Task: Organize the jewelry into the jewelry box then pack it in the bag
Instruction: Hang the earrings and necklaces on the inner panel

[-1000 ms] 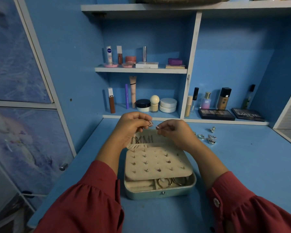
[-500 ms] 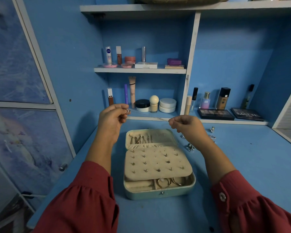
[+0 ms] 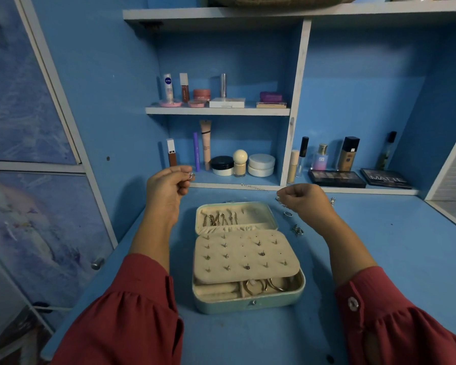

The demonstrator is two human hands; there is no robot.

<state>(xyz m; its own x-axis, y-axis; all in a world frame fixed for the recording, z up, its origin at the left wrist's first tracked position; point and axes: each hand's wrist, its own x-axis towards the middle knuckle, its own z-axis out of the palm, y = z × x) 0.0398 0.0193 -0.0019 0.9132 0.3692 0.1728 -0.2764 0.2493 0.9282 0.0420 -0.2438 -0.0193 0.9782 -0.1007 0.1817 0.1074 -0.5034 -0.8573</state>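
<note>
An open mint-green jewelry box (image 3: 248,302) is sitting at the centre of the blue counter (image 3: 379,259). Its cream earring panel (image 3: 245,255) is carrying rows of studs, gold chains (image 3: 219,219) are hanging in the lid, and bangles (image 3: 258,285) are lying in the front compartment. Above the box, the left hand (image 3: 166,188) is pinching a small silver piece (image 3: 192,175) at its fingertips, while the right hand (image 3: 304,200), fingers curled, is pinching the end of a thin chain (image 3: 256,187) that is stretching leftward. Silver rings (image 3: 296,229) are lying on the counter just right of the box. Cosmetics are standing on the shelves (image 3: 217,111) in the upper half of the frame.
</note>
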